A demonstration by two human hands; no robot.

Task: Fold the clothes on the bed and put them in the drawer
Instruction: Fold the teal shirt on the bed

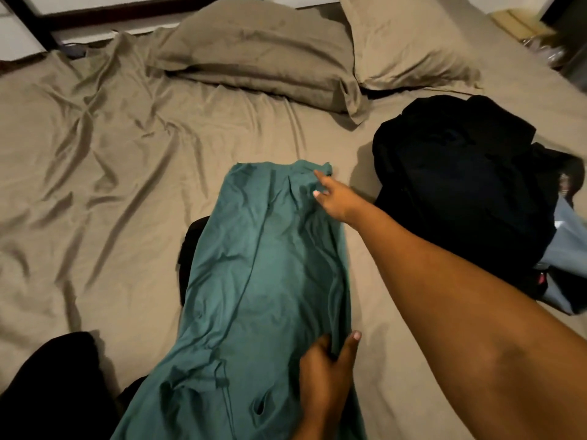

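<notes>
Left hand (327,373), low in the view, grips a fold along the near right edge of a teal garment (263,281), with fingers and thumb curled round the cloth. Right hand (333,196) reaches on a long outstretched arm to the far right corner of the same garment. Its forefinger lies straight on the fabric, but whether the thumb pinches the cloth cannot be told. The garment lies lengthwise as a long narrow strip on the bed (111,185), with its left side over something black (190,249). This looks like the lining-up stage of a fold. To do it well, both hands should draw the right edge taut and straight, press the ripples out of the middle, and only then bring the far end toward the near end. A black pile of clothes (460,185) waits to the right, with pale blue cloth (568,246) beside it and two pillows (263,55) beyond. No drawer is in view.
</notes>
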